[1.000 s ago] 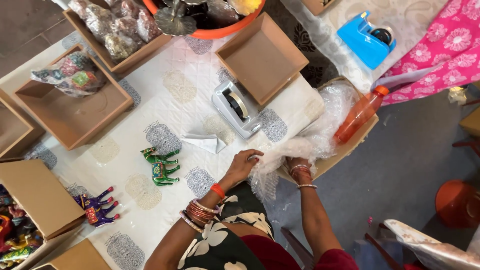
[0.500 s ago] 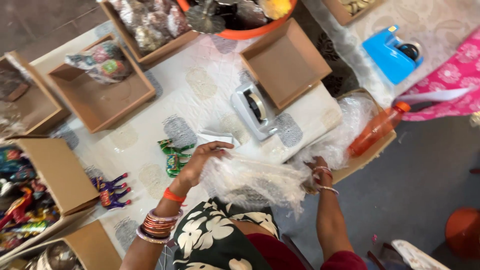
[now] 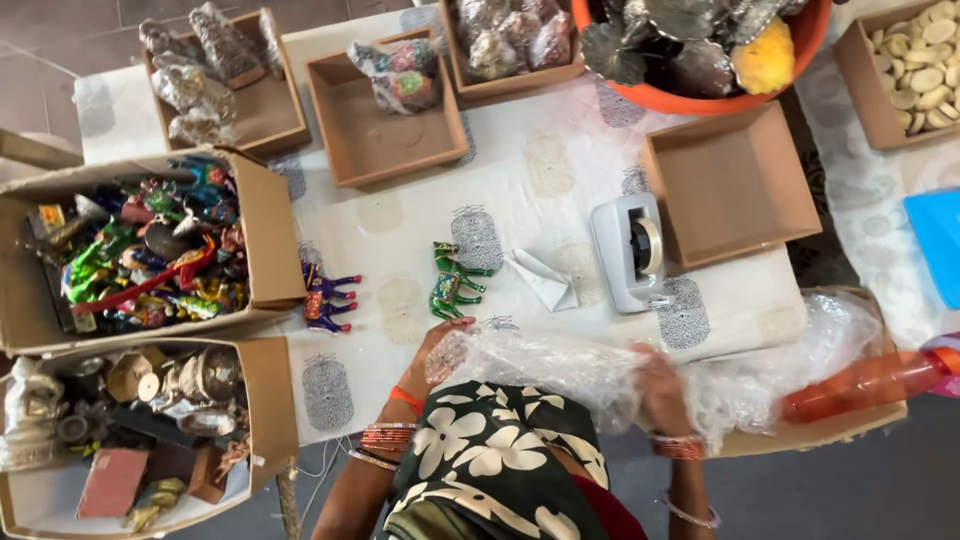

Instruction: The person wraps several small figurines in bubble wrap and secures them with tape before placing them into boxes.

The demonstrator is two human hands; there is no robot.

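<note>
Both of my hands hold a sheet of clear bubble wrap (image 3: 545,365) stretched across the near table edge. My left hand (image 3: 440,352) grips its left end, just below a green painted horse figurine (image 3: 452,281) lying on the white printed cloth. My right hand (image 3: 660,388) grips the sheet's right part, seen through the plastic. More bubble wrap (image 3: 800,350) trails into a cardboard box at the right. A purple horse figurine (image 3: 325,298) lies left of the green one.
A grey tape dispenser (image 3: 630,250) and a folded white paper (image 3: 545,280) sit mid-table. An empty brown box (image 3: 735,185) stands behind it, another (image 3: 375,140) holds a wrapped figurine. Boxes of colourful toys (image 3: 140,250) and metal pieces (image 3: 150,420) stand left. An orange bottle (image 3: 870,385) lies right.
The view has swung left and closer. My hands pulled the bubble wrap out of the right-hand box and spread it wide; my left hand moved left toward the green horse.
</note>
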